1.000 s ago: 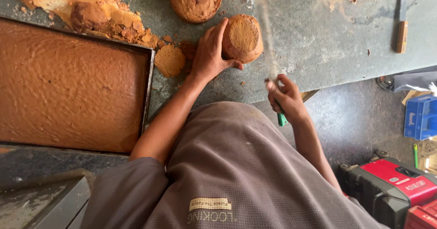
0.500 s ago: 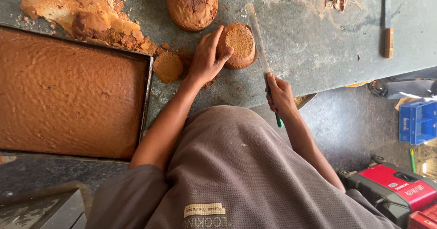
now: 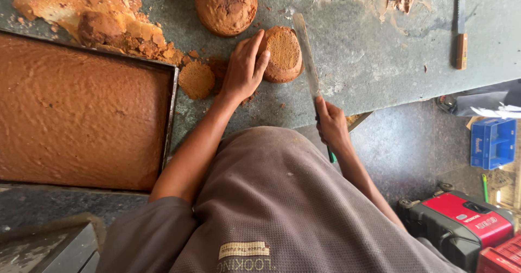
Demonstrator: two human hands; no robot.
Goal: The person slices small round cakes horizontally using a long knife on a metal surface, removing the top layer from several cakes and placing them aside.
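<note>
From the head camera, the left hand [image 3: 245,67] lies with fingers spread and flat against the side and top edge of a small round brown sponge cake [image 3: 282,53], which sits on the grey stone worktop [image 3: 369,50] just right of a thin cut-off cake disc [image 3: 196,79] and below a larger round brown cake [image 3: 226,4]. The right hand [image 3: 330,125] is curled tight around the green handle of a long thin steel knife [image 3: 306,53], whose blade runs almost straight away from the person, tip pointing to the far side of the worktop, passing just beside the small cake's right flank. The cake looks light, soft and crumbly, so it is best steadied with a broad open palm on its side rather than pinched, as hard pressure would likely dent or break it. Its flat face tilts up toward the camera; being round, it has no clear long axis. A large rectangular metal tray of brown sheet cake [image 3: 81,110] lies at left, a heap of cake trimmings [image 3: 103,18] above it.
</note>
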